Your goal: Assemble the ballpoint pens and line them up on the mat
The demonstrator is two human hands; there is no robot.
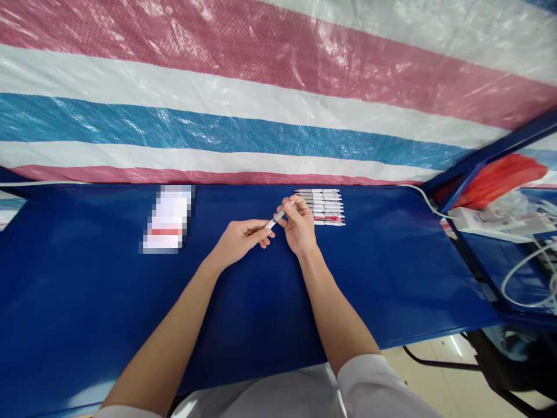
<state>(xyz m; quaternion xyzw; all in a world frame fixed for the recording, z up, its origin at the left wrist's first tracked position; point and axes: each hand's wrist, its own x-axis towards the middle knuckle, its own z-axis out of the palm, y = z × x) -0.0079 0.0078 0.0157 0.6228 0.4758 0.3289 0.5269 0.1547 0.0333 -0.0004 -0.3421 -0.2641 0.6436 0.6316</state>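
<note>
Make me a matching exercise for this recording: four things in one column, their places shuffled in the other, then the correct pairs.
Things
1. Pen
2. Row of pens
3. Red plastic bag
4. Striped sheet

Places
A. At the far right of the picture
B. On the blue tabletop, beside the right hand
C. Hanging across the back, behind the tabletop
D. Between the fingers of the left hand and the right hand

Pairs: 1-D, 2-B, 3-A, 4-C
</note>
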